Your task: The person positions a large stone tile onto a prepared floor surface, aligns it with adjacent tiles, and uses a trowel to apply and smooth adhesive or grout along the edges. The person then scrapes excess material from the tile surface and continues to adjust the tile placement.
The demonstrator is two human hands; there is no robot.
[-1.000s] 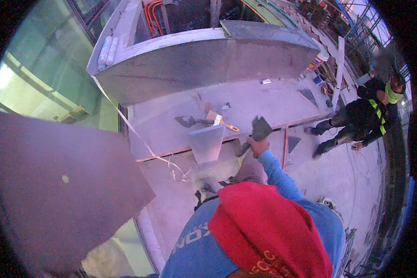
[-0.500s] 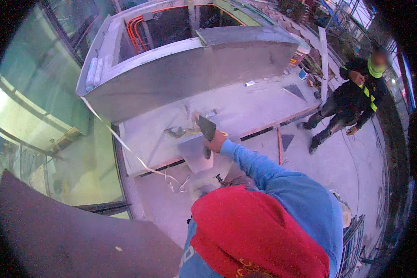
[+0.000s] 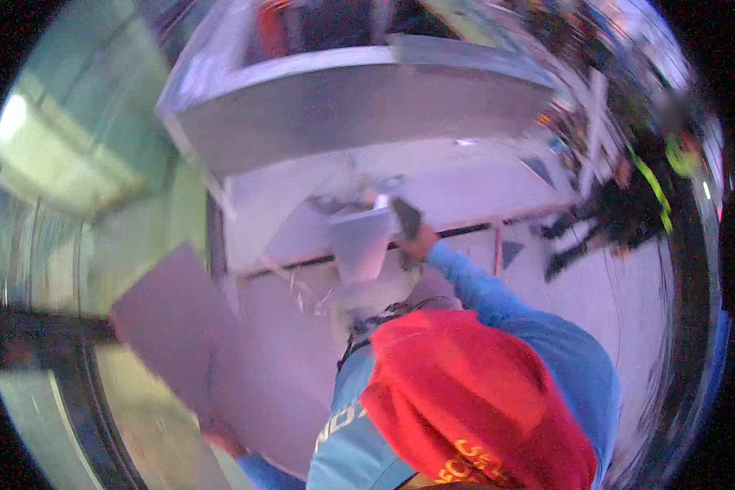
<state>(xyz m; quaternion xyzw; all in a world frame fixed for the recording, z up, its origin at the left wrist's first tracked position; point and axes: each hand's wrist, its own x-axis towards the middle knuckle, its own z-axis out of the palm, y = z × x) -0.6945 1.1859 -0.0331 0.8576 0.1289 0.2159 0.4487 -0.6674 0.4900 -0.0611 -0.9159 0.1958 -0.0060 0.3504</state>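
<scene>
My right hand [image 3: 419,242] reaches forward in a blue sleeve, closed around a dark flat-bladed tool [image 3: 407,218] that looks like a trowel. Just left of it, at the front edge of a pale step [image 3: 457,184], is a whitish bucket [image 3: 359,245]. Blurred small objects [image 3: 331,204] lie on the step behind the bucket. At the lower left, my left hand [image 3: 224,438] grips the edge of a large grey panel [image 3: 192,335], which stands tilted beside me; some of its fingers are hidden.
A low grey wall [image 3: 367,110] rises behind the step. Glass panes [image 3: 65,163] line the left side. On the right, another person [image 3: 621,200] in dark clothes with a yellow stripe stands near clutter and a pale upright board [image 3: 594,131]. Red cloth [image 3: 474,392] covers much of the near view.
The view has shifted and blurred. The grey panel has turned and its upper corner has moved right, with my left hand now showing at its edge. My right hand still holds the dark tool.
</scene>
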